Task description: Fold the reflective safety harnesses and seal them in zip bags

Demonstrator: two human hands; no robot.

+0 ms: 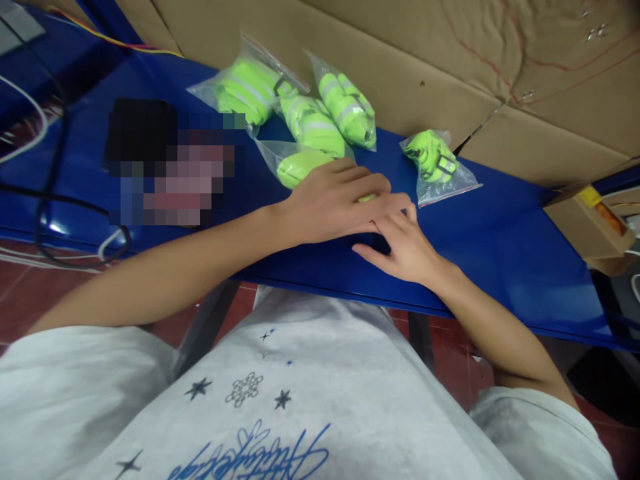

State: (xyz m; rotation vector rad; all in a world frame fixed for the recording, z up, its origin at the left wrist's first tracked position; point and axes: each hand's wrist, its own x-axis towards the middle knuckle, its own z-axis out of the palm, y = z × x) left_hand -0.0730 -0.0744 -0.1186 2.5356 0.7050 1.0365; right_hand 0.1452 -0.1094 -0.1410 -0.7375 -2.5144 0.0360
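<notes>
My left hand (340, 200) lies palm down over a clear plastic bag of neon-yellow strap (299, 165), its fingers bent over the bag's right part and hiding it. A bit of yellow shows between those fingers. My right hand (406, 243) meets the left from the right side, fingertips touching or overlapping. Its thumb points left, spread away from the fingers, and I see nothing in its grasp. Just behind are more bagged yellow bundles with grey reflective stripes: one bundle (320, 128) close to the left hand, another bundle (245, 90) farther left, and a third bundle (350, 110).
Another bagged yellow strap with a black buckle (437, 160) lies right of the hands on the blue table (500, 267). Cardboard (400, 60) lines the back. At right stands an open cardboard box (587, 223). Black cable (50, 173) and a blurred-out patch (185, 177) are at left.
</notes>
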